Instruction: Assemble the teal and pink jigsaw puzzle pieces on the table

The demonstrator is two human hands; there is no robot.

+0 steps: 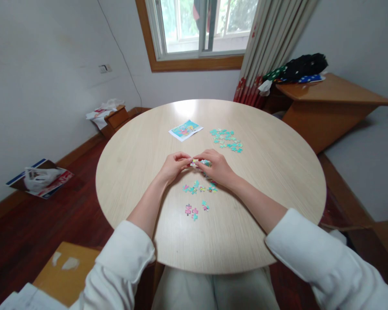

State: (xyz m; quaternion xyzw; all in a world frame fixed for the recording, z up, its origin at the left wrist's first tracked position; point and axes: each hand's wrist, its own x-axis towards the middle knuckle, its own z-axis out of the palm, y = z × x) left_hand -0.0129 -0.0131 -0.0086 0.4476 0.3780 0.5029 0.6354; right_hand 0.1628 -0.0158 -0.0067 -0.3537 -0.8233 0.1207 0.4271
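Note:
Both hands meet over the middle of the round table, at a small cluster of jigsaw puzzle pieces [205, 163]. My left hand [175, 165] pinches a puzzle piece [193, 162] at the cluster's left end. Curved over the cluster from the right, my right hand [215, 165] touches it with thumb and fingers and hides part of it. Just below lie several more pieces [195, 187] in a loose row. Nearer me are pink pieces [188, 209] and a pink and teal piece [205, 206].
A printed picture card [186, 130] lies beyond my hands. To its right spreads a group of teal pieces [226, 140]. All rest on a pale round table [126, 172]. A wooden desk [330, 92] with cloths [305, 66] stands back right; a cardboard box [66, 269] sits lower left.

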